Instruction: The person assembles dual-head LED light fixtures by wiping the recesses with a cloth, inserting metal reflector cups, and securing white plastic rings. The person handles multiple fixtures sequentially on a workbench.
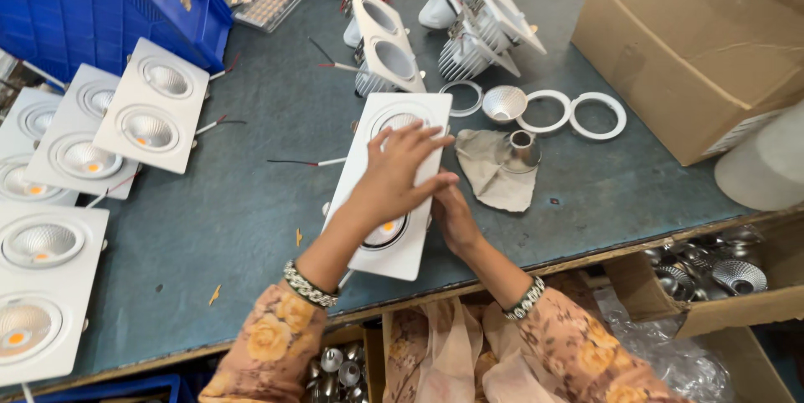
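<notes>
Floral sleeves (pixel 268 344) nearest me. Left hand (pixel 398 173) flat on white fixture (pixel 394 193) at table (pixel 251 202) edge, fingers spread. Right hand (pixel 452 214) grips fixture's right side; can't tell its fingers. Cloth (pixel 494 170) beside.

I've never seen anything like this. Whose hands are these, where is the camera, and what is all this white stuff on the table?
There is no machine here: a person works with two bare hands, and the one picture comes from a camera worn on their head, looking down. The left hand lies flat on a white twin light fitting, a rectangular plate with two round lamp openings. The right hand grips that plate's right edge, partly hidden under the left. Both wrists wear beaded bracelets. On the grey table, finished fittings are piled at the left beside a blue crate. Behind the hands lie a cloth with a shiny reflector cup, two white rings, and unfinished fittings with finned backs. A cardboard box stands at the right.
</notes>
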Available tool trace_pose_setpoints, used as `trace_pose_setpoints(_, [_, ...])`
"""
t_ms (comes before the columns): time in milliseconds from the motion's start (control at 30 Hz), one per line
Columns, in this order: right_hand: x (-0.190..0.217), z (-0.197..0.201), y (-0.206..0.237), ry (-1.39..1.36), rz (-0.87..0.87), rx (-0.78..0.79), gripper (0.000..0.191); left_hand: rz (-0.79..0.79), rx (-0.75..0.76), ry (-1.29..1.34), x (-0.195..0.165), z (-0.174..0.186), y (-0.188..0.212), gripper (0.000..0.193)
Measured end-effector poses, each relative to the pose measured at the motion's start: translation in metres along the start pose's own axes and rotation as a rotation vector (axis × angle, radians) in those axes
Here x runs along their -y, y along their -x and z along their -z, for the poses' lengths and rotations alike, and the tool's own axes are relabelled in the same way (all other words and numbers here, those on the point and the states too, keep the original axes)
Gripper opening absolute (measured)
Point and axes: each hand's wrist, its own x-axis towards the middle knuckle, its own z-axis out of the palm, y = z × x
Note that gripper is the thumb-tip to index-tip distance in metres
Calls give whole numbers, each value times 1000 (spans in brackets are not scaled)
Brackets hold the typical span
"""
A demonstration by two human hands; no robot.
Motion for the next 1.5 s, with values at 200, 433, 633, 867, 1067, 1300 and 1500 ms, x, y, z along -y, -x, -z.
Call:
trace_pose_setpoints(200, [56, 46, 22, 354, 64, -241, 38, 104, 88, -181, 7, -26, -19, 81])
trace_pose_setpoints(433, [174, 127, -8, 2084, 635, -369, 43, 192, 101, -53, 31, -21, 6, 80])
trace_pose_setpoints(633, [198, 158, -30, 2416, 576, -249, 18, 188, 7, 49, 24, 4, 36, 70])
trace_pose_setpoints(867, [216, 120, 32, 2078, 859, -418, 14, 245, -353, 262, 0, 51, 67, 54])
trace_pose_setpoints(1067, [155, -6, 57, 1807, 1158, 304, 13, -8, -160, 371, -75, 50, 67, 95])
trace_pose_setpoints(1300, [138, -68, 61, 1602, 1180, 640, 28, -42, -90, 150, -90, 67, 96, 101])
trace_pose_setpoints(1500, [128, -65, 63, 1532, 1151, 657, 23, 61, -70, 263, -78, 66, 106, 101])
